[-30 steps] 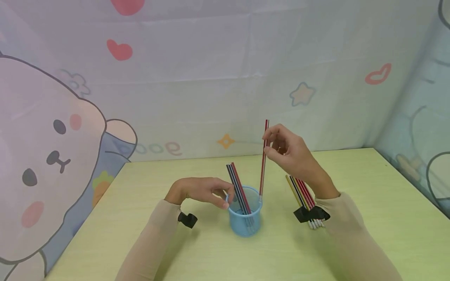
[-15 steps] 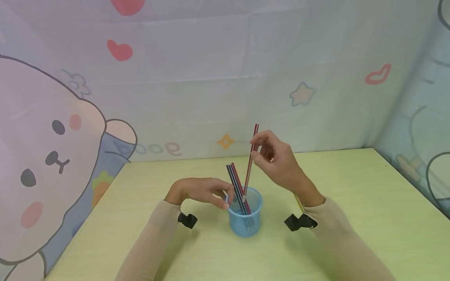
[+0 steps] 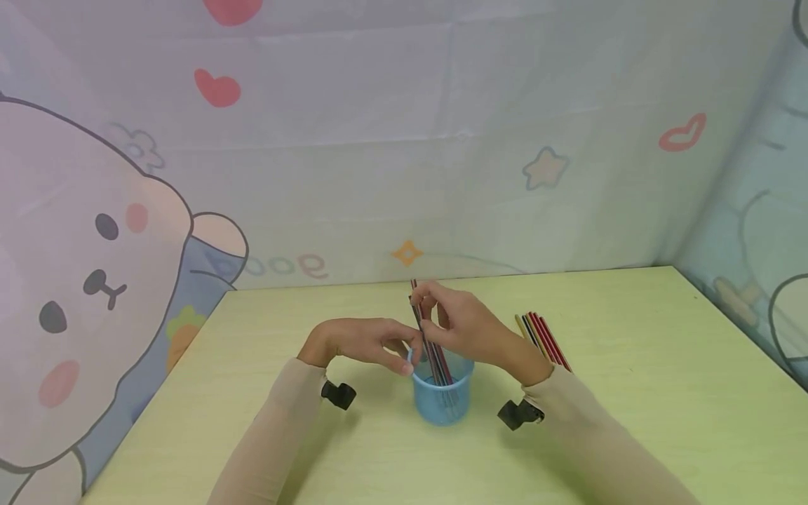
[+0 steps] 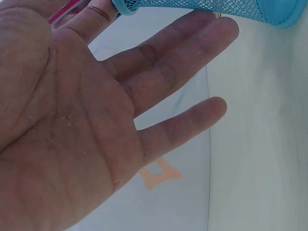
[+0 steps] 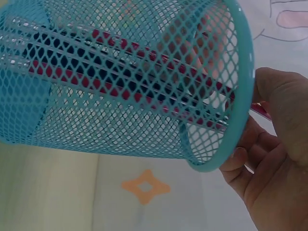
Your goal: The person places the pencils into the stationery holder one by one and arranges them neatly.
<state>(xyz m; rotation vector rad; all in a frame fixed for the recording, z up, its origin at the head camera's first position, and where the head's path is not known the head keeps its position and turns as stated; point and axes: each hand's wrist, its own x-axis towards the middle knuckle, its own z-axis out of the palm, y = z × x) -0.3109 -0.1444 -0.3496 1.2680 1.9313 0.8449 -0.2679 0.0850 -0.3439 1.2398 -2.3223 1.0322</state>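
Observation:
A blue mesh pencil cup (image 3: 442, 408) stands upright on the table, with several red and dark pencils (image 5: 130, 72) leaning inside it. At its left rim my left hand (image 3: 366, 342) pinches the edge between thumb and index finger. The other fingers stretch out along the mesh wall (image 4: 240, 7) in the left wrist view. Above the cup, my right hand (image 3: 470, 328) pinches a red pencil (image 3: 413, 283) against the leaning ones, its lower part inside the cup. The fingers hide much of that pencil, and the right wrist view shows the cup wall (image 5: 96, 151) in front of them.
More pencils (image 3: 536, 333), yellow, black and red, lie on the table right of the cup, partly behind the right sleeve. A cartoon-printed cloth (image 3: 353, 175) hangs behind the table (image 3: 631, 337). Each wrist carries a small black camera (image 3: 339, 395).
My right hand has moved left and down with the red pencil, from the cup's right rim to the pencils leaning at its left. My left hand has stayed on the rim.

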